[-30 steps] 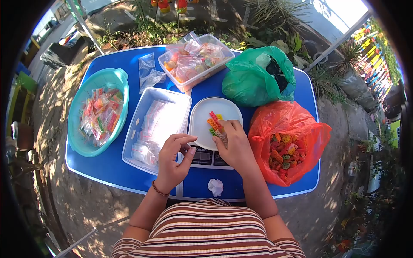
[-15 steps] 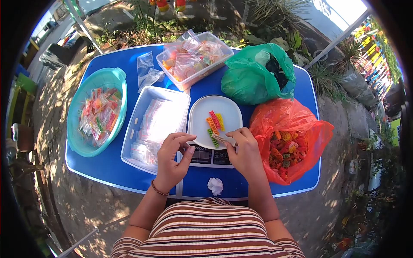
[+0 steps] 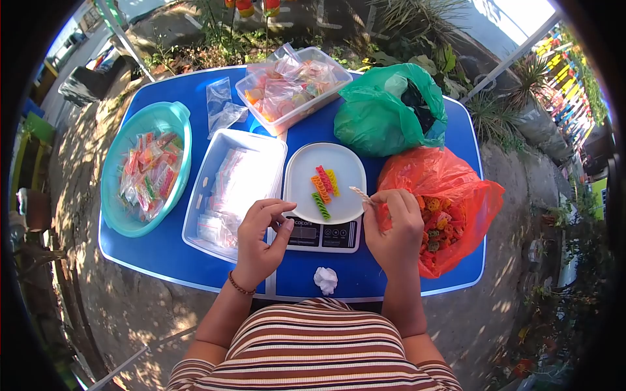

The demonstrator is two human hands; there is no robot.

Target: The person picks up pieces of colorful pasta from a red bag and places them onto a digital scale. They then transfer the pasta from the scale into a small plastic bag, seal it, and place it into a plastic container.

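Note:
My right hand (image 3: 393,225) pinches one pale ridged snack stick (image 3: 359,193) and holds it just off the right edge of a white plate (image 3: 306,176). The plate sits on a digital scale (image 3: 321,234) and carries several coloured sticks (image 3: 323,186), orange, red, yellow and green. My left hand (image 3: 262,238) rests at the scale's left corner with curled fingers pinched together; nothing is visible in it. An open red plastic bag (image 3: 443,176) of loose coloured sticks lies right beside my right hand.
On the blue table (image 3: 163,251): a teal basin (image 3: 176,117) of filled packets at left, a white tub (image 3: 274,144) of clear bags beside the scale, a clear tub (image 3: 324,98) of packets behind, a green bag (image 3: 375,124), loose clear bags (image 3: 223,109), crumpled tissue (image 3: 326,279).
My right hand has drawn back from the plate toward the red bag, carrying a pale stick with it. The left hand has stayed in place.

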